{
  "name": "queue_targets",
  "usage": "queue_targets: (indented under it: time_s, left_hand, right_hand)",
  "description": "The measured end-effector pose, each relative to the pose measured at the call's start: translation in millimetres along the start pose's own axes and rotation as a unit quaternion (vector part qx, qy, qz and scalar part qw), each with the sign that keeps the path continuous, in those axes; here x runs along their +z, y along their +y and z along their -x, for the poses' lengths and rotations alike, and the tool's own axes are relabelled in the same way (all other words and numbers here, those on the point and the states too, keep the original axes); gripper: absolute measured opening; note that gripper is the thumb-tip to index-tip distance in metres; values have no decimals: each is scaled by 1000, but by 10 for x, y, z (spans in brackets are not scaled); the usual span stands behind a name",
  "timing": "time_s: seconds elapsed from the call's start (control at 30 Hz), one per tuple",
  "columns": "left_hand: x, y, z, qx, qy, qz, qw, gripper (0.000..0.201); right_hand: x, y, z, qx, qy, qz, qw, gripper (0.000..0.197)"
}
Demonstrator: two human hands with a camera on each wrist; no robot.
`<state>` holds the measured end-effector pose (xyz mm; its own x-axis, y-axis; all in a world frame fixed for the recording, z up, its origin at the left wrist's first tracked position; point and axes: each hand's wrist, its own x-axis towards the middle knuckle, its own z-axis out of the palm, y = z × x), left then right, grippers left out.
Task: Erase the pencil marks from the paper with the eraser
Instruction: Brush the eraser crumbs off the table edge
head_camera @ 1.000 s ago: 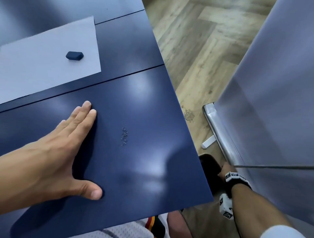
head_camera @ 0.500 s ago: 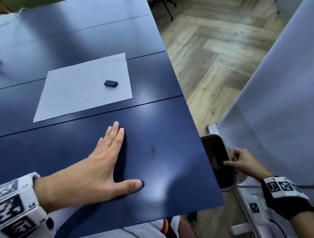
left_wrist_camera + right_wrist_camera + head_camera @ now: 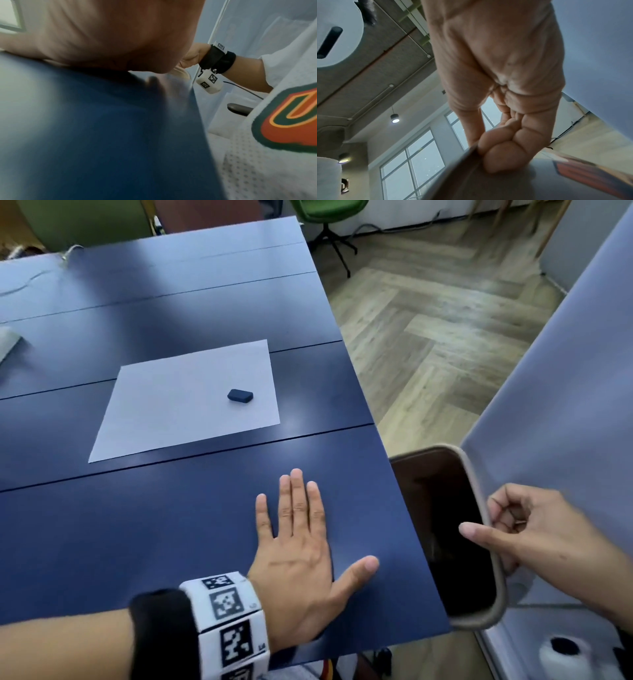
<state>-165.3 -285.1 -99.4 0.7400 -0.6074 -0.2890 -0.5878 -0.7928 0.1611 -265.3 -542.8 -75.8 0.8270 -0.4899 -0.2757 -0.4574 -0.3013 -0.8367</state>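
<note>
A white paper (image 3: 185, 402) lies on the blue table (image 3: 137, 535) with a dark blue eraser (image 3: 240, 396) resting near its right side. No pencil marks show on the sheet. My left hand (image 3: 298, 542) lies flat on the table near the front right corner, fingers straight and thumb spread; the left wrist view shows its palm (image 3: 102, 33) on the tabletop. My right hand (image 3: 520, 529) grips the rim of a dark bin (image 3: 498, 583) held against the table's right edge, thumb inside and fingers curled outside. The right wrist view shows those fingers (image 3: 505, 155) pinching the rim.
A grey panel (image 3: 565, 405) stands to the right behind the bin. Wooden floor (image 3: 428, 337) and a green chair (image 3: 325, 210) lie beyond the table's far right. A pale object (image 3: 7, 344) sits at the table's left edge.
My left hand slid right toward the table edge, and the small pile of crumbs seen earlier no longer shows. My right hand raised the bin up beside the table edge.
</note>
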Motion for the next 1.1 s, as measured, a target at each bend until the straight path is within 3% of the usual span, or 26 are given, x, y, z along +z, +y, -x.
queue_targets:
  time_s: [0.13, 0.3, 0.37, 0.43, 0.57, 0.67, 0.77, 0.9, 0.97, 1.03, 1.1]
  left_hand:
    - [-105, 562, -208, 55, -22, 45, 997, 110]
    - [-324, 1358, -452, 97, -92, 213, 968, 127]
    - [-495, 1275, -456, 104, -107, 217, 965, 107]
    - [-607, 916, -385, 121, -72, 164, 976, 87]
    - [-555, -61, 5, 75, -87, -22, 993, 93]
    - [-291, -451, 273, 79, -49, -114, 989, 100]
    - [-73, -276, 184, 88, -23, -97, 991, 96]
    - [-35, 626, -155, 204, -42, -41, 977, 111]
    - [-71, 981, -253, 241, -91, 3, 966, 117]
    - [-255, 1105, -309, 261, -146, 44, 953, 115]
    - [-422, 969, -298, 270, -135, 33, 953, 102]
  right_hand:
    - [11, -13, 107, 15, -7, -7, 1000, 28]
    - [-115, 89, 151, 32, 23, -21, 999, 17]
    - [-148, 91, 181, 35, 22, -46, 998, 18]
    - [-118, 87, 207, 28, 19, -55, 998, 23]
    - [-40, 89, 209, 18, 20, -38, 999, 26]
    - [-50, 80, 218, 13, 34, -33, 999, 27]
    - [-53, 40, 241, 9, 41, -42, 998, 25]
    - [-16, 10, 273, 6, 36, -43, 998, 25]
    - [-5, 21, 294, 8, 38, -33, 999, 25]
    - [-7, 33, 313, 11, 42, -39, 998, 24]
    - [-25, 46, 321, 19, 37, -57, 998, 23]
